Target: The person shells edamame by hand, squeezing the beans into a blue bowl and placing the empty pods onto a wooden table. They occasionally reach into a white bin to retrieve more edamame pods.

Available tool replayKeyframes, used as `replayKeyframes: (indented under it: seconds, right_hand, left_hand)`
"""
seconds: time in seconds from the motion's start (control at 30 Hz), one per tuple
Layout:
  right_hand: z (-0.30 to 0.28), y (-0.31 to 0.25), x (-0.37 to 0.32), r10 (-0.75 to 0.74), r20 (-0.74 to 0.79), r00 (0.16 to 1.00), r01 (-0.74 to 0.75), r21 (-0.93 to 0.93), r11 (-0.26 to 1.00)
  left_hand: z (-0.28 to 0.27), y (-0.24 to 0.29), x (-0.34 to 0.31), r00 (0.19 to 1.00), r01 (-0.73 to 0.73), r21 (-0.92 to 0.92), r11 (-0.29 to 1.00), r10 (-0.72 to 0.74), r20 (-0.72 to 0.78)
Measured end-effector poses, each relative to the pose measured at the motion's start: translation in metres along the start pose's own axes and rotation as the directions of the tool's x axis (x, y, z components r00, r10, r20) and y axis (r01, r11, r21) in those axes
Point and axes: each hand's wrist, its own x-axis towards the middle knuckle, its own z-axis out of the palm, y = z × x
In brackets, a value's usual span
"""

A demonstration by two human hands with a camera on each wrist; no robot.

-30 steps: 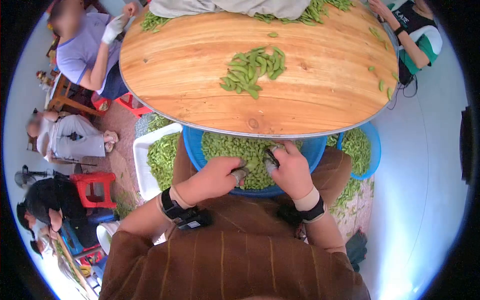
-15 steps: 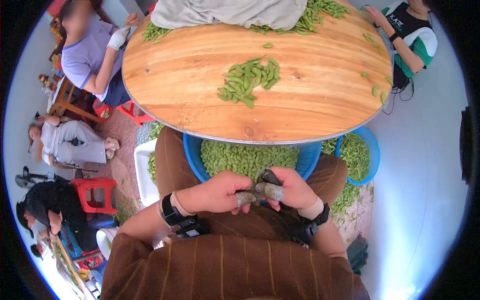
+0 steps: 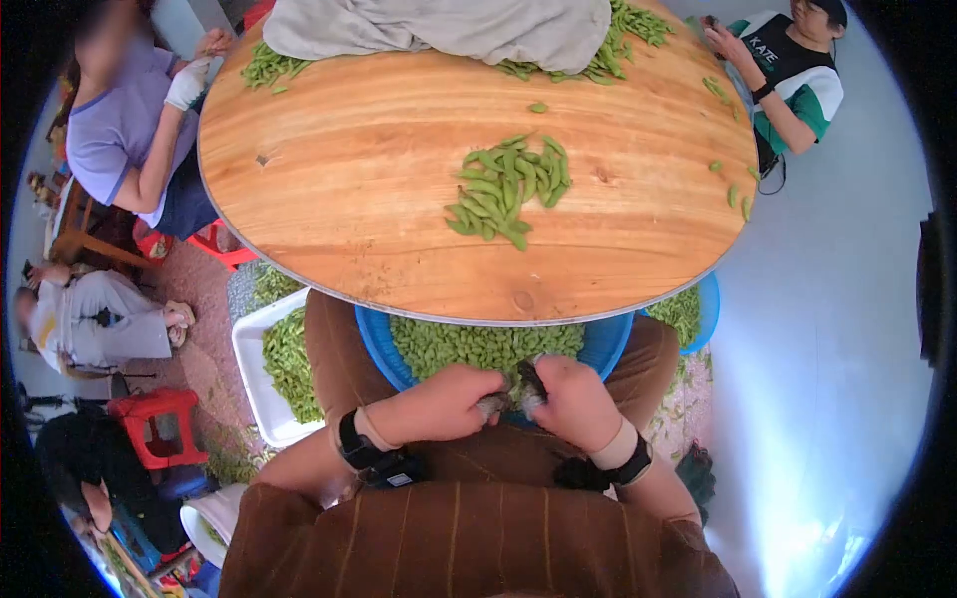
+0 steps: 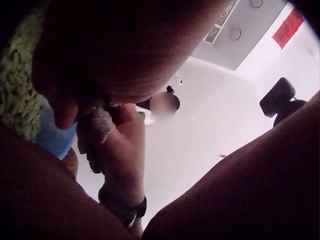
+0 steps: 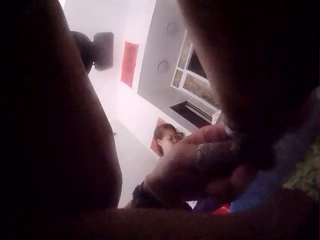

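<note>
My left hand [image 3: 449,399] and right hand [image 3: 573,394] meet over the near side of a blue basin [image 3: 375,344] of shelled green beans [image 3: 469,342]. Both hands have curled fingers, with fingertips close together. Grey wrapping covers a left finger [image 3: 491,406], and a dark cover shows on the right hand's thumb side. I cannot tell what the fingertips hold. In the left wrist view the right hand [image 4: 122,145] appears with a wrapped finger; the right wrist view shows the left hand [image 5: 185,165], dim and partly shadowed.
A round wooden table [image 3: 349,199] overhangs the basin, bearing a pile of green pods [image 3: 508,189] and a grey cloth [image 3: 439,25]. At left stand a white tub [image 3: 249,354] of pods and a red stool [image 3: 159,424]. Another blue basin [image 3: 709,309] is at right. Other people sit around.
My hands were apart over the beans, then came together lower near my lap, and now meet at the basin's near side. The head view has shifted, showing the table lower.
</note>
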Motion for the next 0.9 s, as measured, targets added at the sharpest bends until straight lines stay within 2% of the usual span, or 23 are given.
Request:
replayKeyframes:
  seconds: [0.03,0.07,0.1,0.13,0.2,0.23,0.27,0.3,0.33,0.37,0.4,0.43,0.47,0.5,0.57,0.6,0.63,0.67,0.7,0.73,0.8,0.83,0.9]
  right_hand:
    - [-0.006,0.001,0.001,0.010,0.001,1.000,-0.010,-0.005,1.000]
    - [-0.016,0.000,0.002,-0.047,0.053,0.997,0.048,-0.018,0.999]
    - [-0.026,-0.004,0.007,-0.107,0.107,0.988,0.110,-0.027,0.994]
    - [-0.035,-0.011,0.013,-0.107,0.112,0.988,0.111,-0.028,0.993]
    - [-0.058,-0.027,0.026,-0.043,0.031,0.999,0.038,0.144,0.989]
    - [-0.067,-0.033,0.034,-0.017,-0.057,0.998,0.022,0.078,0.997]
    - [-0.068,-0.030,0.046,-0.013,-0.058,0.998,0.018,0.082,0.996]
    - [-0.068,-0.027,0.060,-0.005,-0.198,0.980,0.009,0.017,1.000]
    - [-0.068,-0.024,0.073,-0.007,-0.334,0.942,-0.010,-0.047,0.999]
    - [-0.066,-0.019,0.086,-0.005,-0.339,0.941,-0.012,-0.046,0.999]
    - [-0.063,-0.015,0.098,-0.069,-0.369,0.927,0.037,-0.094,0.995]
    - [-0.061,-0.011,0.106,-0.134,-0.395,0.909,0.082,-0.144,0.986]
    - [-0.059,-0.009,0.108,-0.131,-0.400,0.907,0.080,-0.142,0.987]
    - [-0.058,-0.007,0.109,-0.117,-0.384,0.916,0.053,-0.173,0.983]
    - [-0.058,-0.008,0.106,-0.108,-0.368,0.924,0.031,-0.208,0.978]
    - [-0.060,-0.010,0.102,-0.044,-0.357,0.933,0.014,-0.087,0.996]
    - [-0.061,-0.011,0.097,0.019,-0.336,0.942,-0.007,0.035,0.999]
    - [-0.062,-0.011,0.093,0.016,-0.333,0.943,-0.006,0.031,1.000]
    - [-0.063,-0.011,0.087,0.074,-0.299,0.951,-0.060,0.055,0.997]
    - [-0.063,-0.012,0.082,0.131,-0.266,0.955,-0.114,0.078,0.990]
    - [-0.069,-0.022,0.069,0.095,-0.247,0.964,-0.065,0.128,0.990]
    - [-0.070,-0.025,0.062,0.058,-0.230,0.972,-0.016,0.181,0.983]
    - [-0.071,-0.025,0.049,0.096,-0.212,0.973,-0.042,0.246,0.968]
  left_hand:
    - [-0.007,0.003,-0.005,0.992,0.122,-0.254,0.959,-0.116,0.038]
    - [-0.015,0.003,-0.014,0.993,0.120,-0.259,0.958,-0.113,0.044]
    - [-0.025,0.000,-0.028,0.979,0.174,-0.237,0.956,-0.193,-0.062]
    - [-0.035,-0.008,-0.043,0.948,0.230,-0.220,0.948,-0.270,-0.171]
    - [-0.045,-0.042,-0.078,0.871,0.222,-0.121,0.968,-0.252,-0.421]
    - [-0.054,-0.046,-0.095,0.817,0.331,0.008,0.944,-0.282,-0.503]
    - [-0.061,-0.049,-0.109,0.759,0.440,0.129,0.889,-0.291,-0.583]
    - [-0.062,-0.055,-0.121,0.762,0.440,0.134,0.888,-0.291,-0.579]
    - [-0.062,-0.061,-0.132,0.659,0.656,0.229,0.719,-0.399,-0.638]
    - [-0.062,-0.064,-0.136,0.531,0.821,0.294,0.489,-0.465,-0.709]
    - [-0.064,-0.061,-0.136,0.533,0.820,0.299,0.488,-0.461,-0.710]
    - [-0.064,-0.055,-0.133,0.554,0.745,0.248,0.619,-0.368,-0.747]
    - [-0.064,-0.050,-0.130,0.559,0.645,0.203,0.736,-0.274,-0.783]
    - [-0.062,-0.047,-0.121,0.599,0.505,0.194,0.841,-0.180,-0.781]
    - [-0.068,-0.004,-0.094,0.710,0.341,0.319,0.884,-0.020,-0.704]
    - [-0.066,0.004,-0.079,0.731,0.250,0.360,0.899,0.069,-0.679]
    - [-0.063,0.011,-0.065,0.742,0.157,0.397,0.904,0.157,-0.651]
    - [-0.061,0.020,-0.051,0.738,0.096,0.441,0.892,0.233,-0.633]
    - [-0.059,0.028,-0.037,0.731,0.034,0.485,0.874,0.309,-0.608]
    - [-0.059,0.033,-0.022,0.730,0.031,0.484,0.875,0.311,-0.608]
    - [-0.060,0.040,0.005,0.649,-0.073,0.695,0.715,0.563,-0.511]
    - [-0.058,0.045,0.013,0.649,-0.076,0.695,0.715,0.565,-0.510]
    - [-0.055,0.052,0.022,0.785,-0.008,0.706,0.708,0.441,-0.434]
